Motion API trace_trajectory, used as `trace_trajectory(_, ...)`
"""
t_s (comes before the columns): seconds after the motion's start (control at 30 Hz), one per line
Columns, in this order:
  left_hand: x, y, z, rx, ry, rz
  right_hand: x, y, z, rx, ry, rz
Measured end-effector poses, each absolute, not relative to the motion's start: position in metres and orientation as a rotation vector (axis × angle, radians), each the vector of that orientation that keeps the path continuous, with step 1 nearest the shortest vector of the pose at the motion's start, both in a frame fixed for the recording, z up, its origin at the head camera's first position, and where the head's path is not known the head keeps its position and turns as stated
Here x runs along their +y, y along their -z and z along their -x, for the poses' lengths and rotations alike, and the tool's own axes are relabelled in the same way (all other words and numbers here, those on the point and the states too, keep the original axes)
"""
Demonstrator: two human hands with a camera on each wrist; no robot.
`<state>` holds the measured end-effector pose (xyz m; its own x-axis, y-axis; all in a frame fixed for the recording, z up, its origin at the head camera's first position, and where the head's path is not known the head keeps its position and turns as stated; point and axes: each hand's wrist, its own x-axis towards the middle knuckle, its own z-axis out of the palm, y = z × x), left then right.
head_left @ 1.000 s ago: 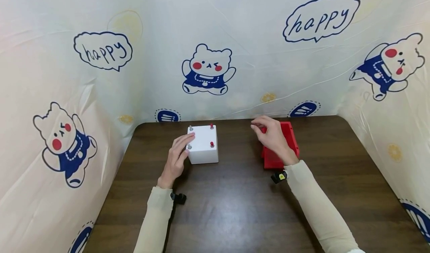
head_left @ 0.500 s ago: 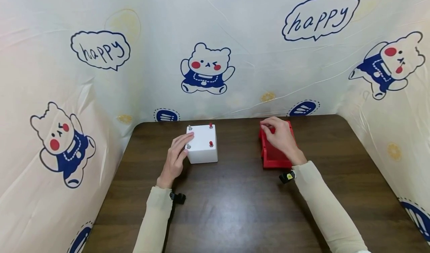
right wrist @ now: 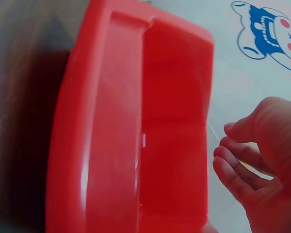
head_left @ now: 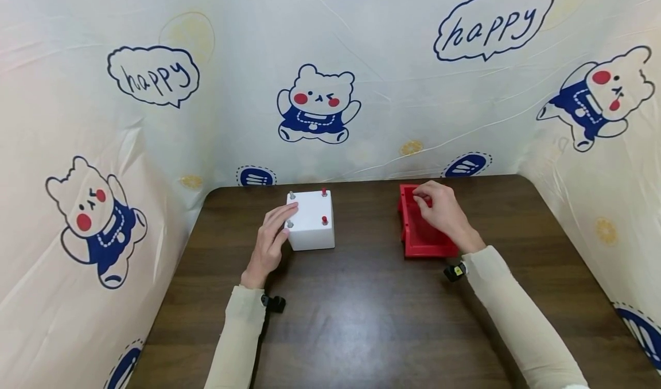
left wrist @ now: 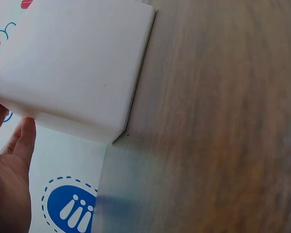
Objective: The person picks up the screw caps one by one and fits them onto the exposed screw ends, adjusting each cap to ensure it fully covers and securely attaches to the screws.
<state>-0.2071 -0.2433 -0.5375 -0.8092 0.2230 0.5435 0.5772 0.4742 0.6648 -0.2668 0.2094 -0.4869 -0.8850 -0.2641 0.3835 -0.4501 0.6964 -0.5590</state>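
A white box [head_left: 312, 237] stands left of the table's middle, with red pegs [head_left: 324, 221] on its right side's corners and grey ones [head_left: 290, 224] on the left. My left hand [head_left: 265, 242] rests against its left side, extended fingers over the top edge and thumb lower down. In the left wrist view, fingertips touch the box [left wrist: 77, 63]. My right hand [head_left: 443, 208] hovers over the red bin [head_left: 406, 228], fingers loosely bent and thumb near the index finger. Nothing shows between those fingertips in the right wrist view, where the bin's wall [right wrist: 111, 121] hides much of its inside.
Both things stand on a dark brown wooden table [head_left: 351, 308], near its back edge. A pale cloth [head_left: 382, 113] with printed bears and "happy" bubbles hangs behind and at both sides. A small black camera [head_left: 454, 271] sits at the right wrist.
My right hand has moved rightward across the red bin, uncovering the bin's left part. The left hand and white box have stayed in place.
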Motion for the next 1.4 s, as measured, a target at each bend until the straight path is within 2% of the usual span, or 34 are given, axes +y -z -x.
trace_trajectory(0.67, -0.243, 0.539, 0.208, -2.359, 1.281, 0.673, 0.22, 0.491, 0.274, -2.936, -0.625, -0.596)
trace_trajectory(1.07, -0.242, 0.539, 0.207, -2.357, 1.269, 0.667, 0.205, 0.494, 0.276, -3.067, -0.146, -0.615)
trace_trajectory(1.4, -0.244, 0.54, 0.208, -2.347, 1.261, 0.67, 0.199, 0.502, 0.276, -3.089, 0.061, -0.631)
